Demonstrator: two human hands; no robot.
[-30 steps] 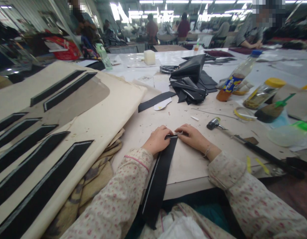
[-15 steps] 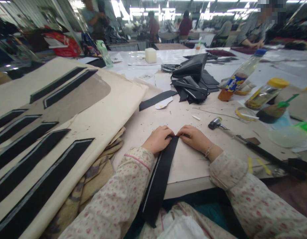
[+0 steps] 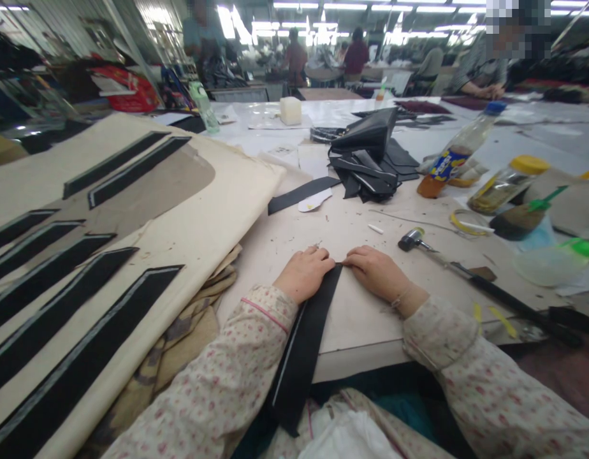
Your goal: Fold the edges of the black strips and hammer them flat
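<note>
A long black strip with a pale line along its left side runs from the table down over the front edge. On its far end, my left hand lies with fingers bent and pressed down, covering part of the strip. My right hand pinches the strip's far right corner between thumb and fingers. The fingertips of both hands are close together there. To the right of my right hand lies a hammer with a long dark handle.
A cream board at left carries several black strips. Black pieces are piled beyond my hands. A Pepsi bottle, a yellow-lidded jar and a green-topped bottle stand or lie at right. Other people work in the background.
My left hand's fingers have flattened further over the strip's end. The right hand keeps its pinch at the corner. The view has shifted slightly.
</note>
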